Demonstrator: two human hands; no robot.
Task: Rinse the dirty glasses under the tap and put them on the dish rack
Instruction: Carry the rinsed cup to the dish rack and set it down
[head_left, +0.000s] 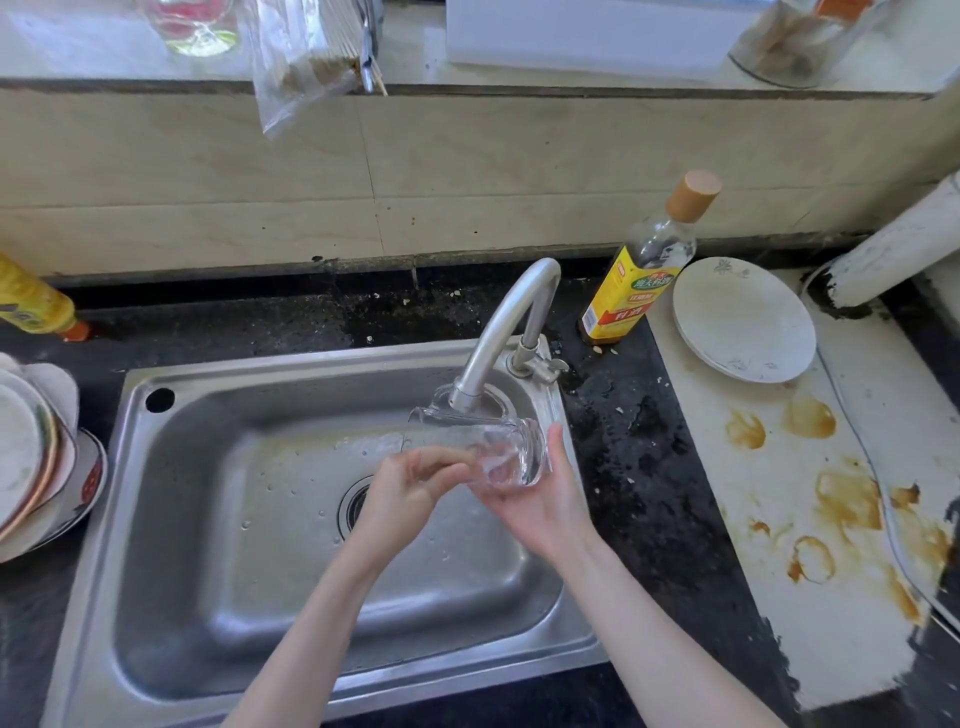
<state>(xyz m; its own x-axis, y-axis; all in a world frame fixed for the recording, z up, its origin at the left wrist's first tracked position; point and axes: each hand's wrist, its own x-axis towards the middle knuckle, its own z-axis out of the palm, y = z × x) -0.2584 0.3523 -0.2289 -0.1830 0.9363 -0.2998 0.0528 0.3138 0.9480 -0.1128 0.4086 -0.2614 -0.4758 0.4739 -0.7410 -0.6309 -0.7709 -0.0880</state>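
A clear drinking glass (498, 447) is held upright over the steel sink (218, 519), its mouth right under the spout of the curved metal tap (506, 322). My right hand (540, 499) cups the glass from below and from the right side. My left hand (410, 488) has its fingers curled against the glass's left wall. Water inside the glass looks blurred. Whether the tap is running is hard to tell.
Stacked plates and bowls (36, 457) stand at the left edge. A yellow-labelled bottle (639, 275) and white plates (743, 322) sit right of the tap on a stained white board (810, 493). Another yellow bottle (31, 304) lies at the far left.
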